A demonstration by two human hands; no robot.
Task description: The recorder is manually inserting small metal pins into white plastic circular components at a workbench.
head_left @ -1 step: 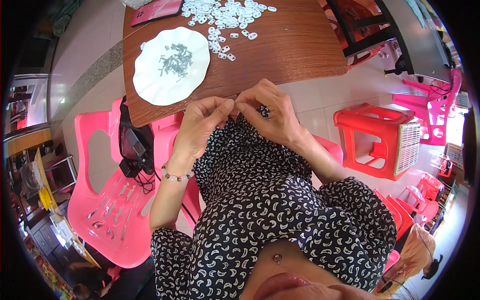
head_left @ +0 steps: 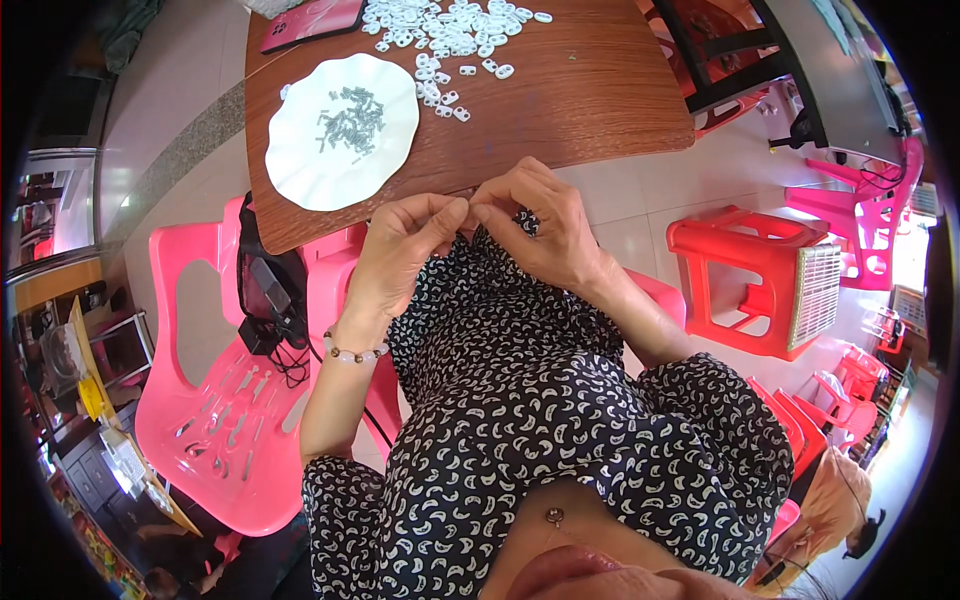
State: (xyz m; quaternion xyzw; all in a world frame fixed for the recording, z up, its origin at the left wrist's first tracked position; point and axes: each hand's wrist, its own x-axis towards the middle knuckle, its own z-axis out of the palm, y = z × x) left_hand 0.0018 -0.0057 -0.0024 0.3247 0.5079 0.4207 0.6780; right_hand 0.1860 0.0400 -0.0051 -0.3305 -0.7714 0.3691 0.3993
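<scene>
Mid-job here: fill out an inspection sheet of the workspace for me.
Surface: brown wood-grain table.
Job's things: white wavy-edged plate bearing small grey pieces; white holed pieces loose on the table.
Clutter: pink phone, far left corner.
Hands: left hand and right hand, fingertips close together over the lap; anything held is too small to tell.
Cables: black cables on the pink chair, left.
Surroundings: red stool, right.
</scene>
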